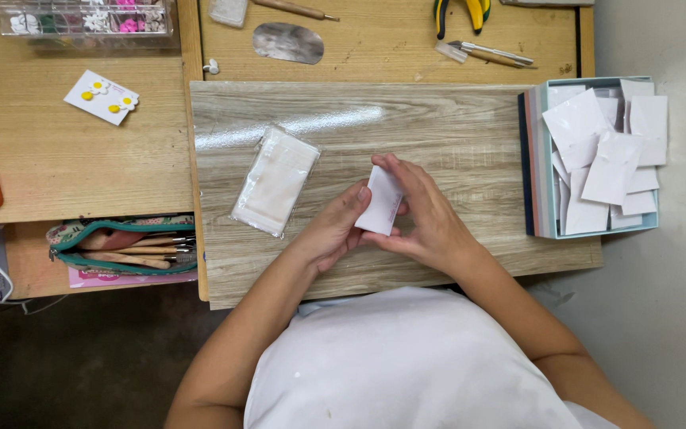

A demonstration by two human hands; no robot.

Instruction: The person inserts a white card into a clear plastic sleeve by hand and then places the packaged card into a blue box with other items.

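Both hands, left hand (333, 230) and right hand (430, 222), grasp one small white card (380, 202) above the tabletop (454, 135); many loose cards fill the box (535, 159).

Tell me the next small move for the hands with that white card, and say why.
Probably carry the white card left to the clear packet. The left hand and right hand both pinch the card above the grey board, and the packet lies flat just beside them, while the box of cards sits farther right.
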